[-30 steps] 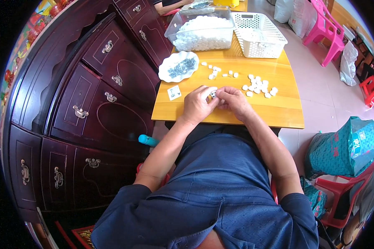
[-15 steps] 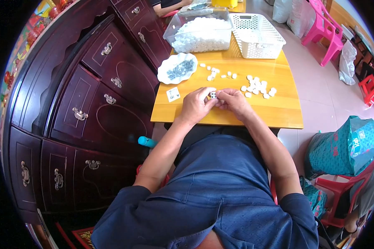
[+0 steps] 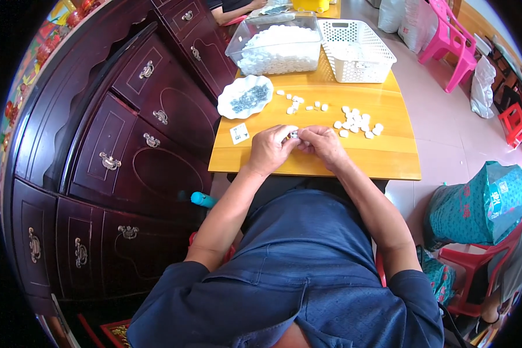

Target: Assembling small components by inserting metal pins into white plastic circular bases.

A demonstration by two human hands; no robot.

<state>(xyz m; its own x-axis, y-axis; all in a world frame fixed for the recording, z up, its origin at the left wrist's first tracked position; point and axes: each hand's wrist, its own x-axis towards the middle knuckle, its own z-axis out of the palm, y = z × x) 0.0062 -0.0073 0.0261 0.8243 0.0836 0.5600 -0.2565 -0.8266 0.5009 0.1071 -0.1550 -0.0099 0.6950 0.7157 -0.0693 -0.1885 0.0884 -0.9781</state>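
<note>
Above the near edge of the yellow wooden table [image 3: 316, 166], my left hand [image 3: 268, 152] and my right hand [image 3: 327, 146] meet fingertip to fingertip. Pinched between them is a small white piece with dark spots [image 3: 294, 134]; the fingers cover most of it. Just beyond my right hand lies a cluster of small white rounded pieces [image 3: 356, 122]. A few more white pieces [image 3: 294, 100] are scattered farther back. Left of them stands a white scalloped dish [image 3: 226, 103] holding many tiny dark pieces. A white card with dark print [image 3: 239, 133] rests beside my left hand.
At the table's far end are a clear plastic bin [image 3: 233, 50] heaped with white pieces and a white perforated basket [image 3: 362, 72]. A dark wooden cabinet [image 3: 133, 124] runs along the left. On the right stand a teal bag [image 3: 470, 203] and a pink chair [image 3: 455, 49]. Another person's arm [image 3: 235, 14] shows at the back.
The small piece has turned between my fingers, and its spotted face now shows less. Both hands stay at nearly the same place; the whole view has shifted slightly.
</note>
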